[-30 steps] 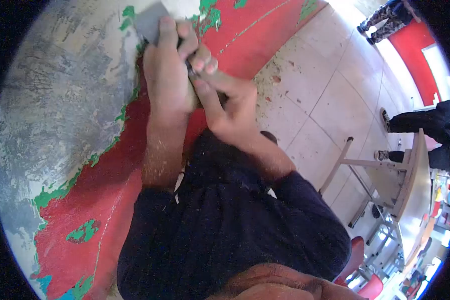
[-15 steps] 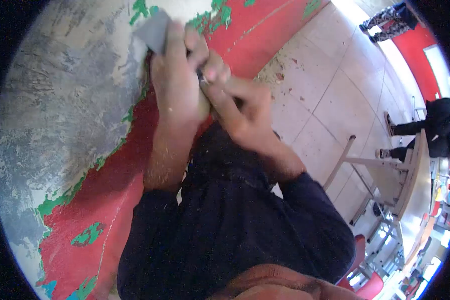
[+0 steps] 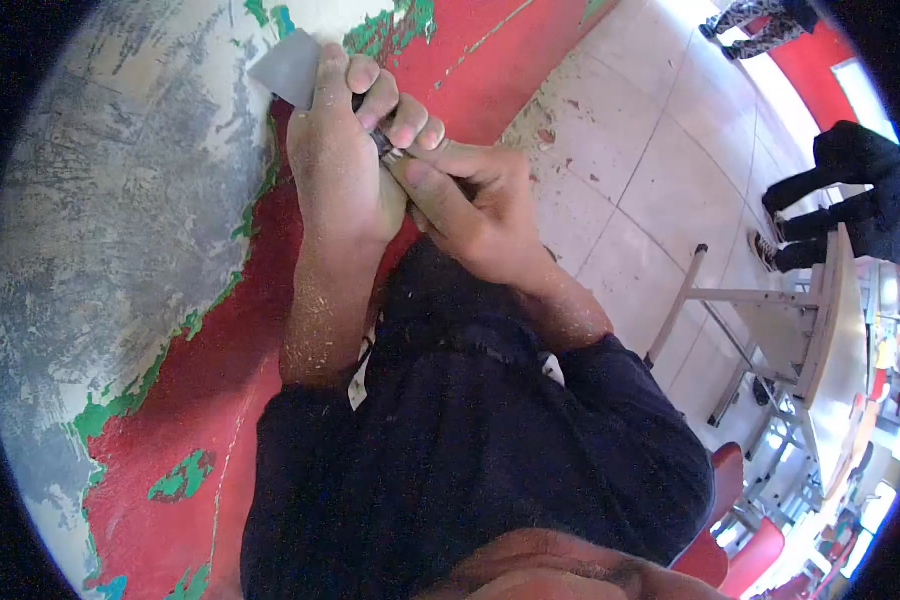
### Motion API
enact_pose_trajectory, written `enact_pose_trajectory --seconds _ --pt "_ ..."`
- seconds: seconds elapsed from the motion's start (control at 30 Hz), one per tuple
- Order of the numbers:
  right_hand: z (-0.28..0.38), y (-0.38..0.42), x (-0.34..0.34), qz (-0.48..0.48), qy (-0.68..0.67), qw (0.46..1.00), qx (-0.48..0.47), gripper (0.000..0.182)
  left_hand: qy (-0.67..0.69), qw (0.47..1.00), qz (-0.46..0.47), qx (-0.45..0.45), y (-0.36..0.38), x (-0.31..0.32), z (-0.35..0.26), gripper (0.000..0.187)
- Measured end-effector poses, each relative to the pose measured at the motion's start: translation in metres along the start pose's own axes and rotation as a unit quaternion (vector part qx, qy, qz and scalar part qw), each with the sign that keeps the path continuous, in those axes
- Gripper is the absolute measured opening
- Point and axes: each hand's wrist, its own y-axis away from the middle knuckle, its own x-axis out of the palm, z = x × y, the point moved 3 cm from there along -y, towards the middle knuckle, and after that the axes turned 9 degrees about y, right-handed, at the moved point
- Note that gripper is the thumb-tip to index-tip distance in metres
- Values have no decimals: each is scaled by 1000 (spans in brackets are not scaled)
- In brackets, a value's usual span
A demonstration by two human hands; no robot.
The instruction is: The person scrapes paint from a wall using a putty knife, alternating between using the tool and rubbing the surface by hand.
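Observation:
Both my hands hold a paint scraper (image 3: 288,70) with a flat grey metal blade and a dark handle. My left hand (image 3: 335,160) is closed around the scraper close to the blade, its thumb along it and its fingers curled over the handle. Behind it, my right hand (image 3: 480,205) is closed around the rear part of the handle, most of which is hidden. The blade lies against or just over the wall (image 3: 120,200), which has a bare grey-white patch beside red paint (image 3: 200,370) with ragged green edges. Pale dust speckles my forearms.
Paint flakes (image 3: 545,135) are scattered over the tiled floor (image 3: 635,150) along the wall. At the right stand a table (image 3: 840,340) with metal legs and some red chairs (image 3: 750,560). Another person in dark clothes (image 3: 855,190) stands beyond the table; another person's legs (image 3: 770,30) show at the top right.
My hands and the scraper have shifted slightly left in view, and their motion blur is gone. The person beyond the table has changed stance.

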Motion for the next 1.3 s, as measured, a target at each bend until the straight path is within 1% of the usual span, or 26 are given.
enact_pose_trajectory --seconds 0.03,0.1,0.13,0.23,0.27,0.37,0.4,0.5,0.53,0.63,0.67,0.77,0.8,0.9,0.93,1.03,1.07,1.1,1.17,1.2,1.3 --pt "-3 0 0 1 17 1000 4 13 -35 999 8 28 -6 3 -5 29" --pt "-9 0 5 3 -48 999 10 14 -113 991 15 64 -17 13 -15 31" --pt "-10 -7 4 10 -75 997 1 14 -71 996 13 49 -10 19 -11 28" --pt "-3 10 1 33 -48 998 24 15 -39 998 -45 17 9 2 1 28" --pt "-7 6 3 34 -45 998 25 15 -51 998 -37 18 4 -6 -2 27" --pt "-2 -10 5 13 -45 998 -31 12 -123 989 12 83 -12 15 -19 29" --pt "-1 -9 8 -7 -73 997 -25 10 -108 991 12 77 -10 15 -18 29" --pt "2 6 1 40 -37 998 -22 10 -65 996 1 57 11 5 -5 27" --pt "2 4 3 43 -73 996 -3 12 -63 996 3 65 10 3 -5 28" --pt "-3 -17 14 11 -70 995 -66 12 -125 985 38 115 -5 16 -22 30" --pt "0 -18 17 1 -98 992 -81 16 -127 985 49 107 -9 16 -27 31" --pt "2 7 -2 89 -72 993 18 14 -26 998 53 17 7 -6 -2 32" --pt "-2 10 -3 54 -111 990 72 16 -22 1000 -7 -7 6 -9 8 32" --pt "-8 -2 3 -46 -101 993 31 23 -62 993 65 77 -16 4 9 32" --pt "-3 -8 6 -58 -122 990 34 21 -81 992 57 76 -16 14 3 32" --pt "-12 12 -6 29 30 999 18 18 -131 989 61 -36 -3 -15 13 36" --pt "-19 15 -2 -2 -39 999 25 16 -114 993 -1 -43 -5 -29 23 37" --pt "-21 8 -3 -4 -11 1000 19 16 -105 994 14 -35 -10 -22 22 37" --pt "-24 13 -2 -19 30 998 44 17 -95 994 21 -52 -3 -9 18 37" --pt "-23 15 1 -35 -44 996 65 17 -111 993 5 -37 -2 -9 19 37" --pt "-22 27 2 -5 -124 989 78 20 -91 992 -39 -71 12 -16 23 35"
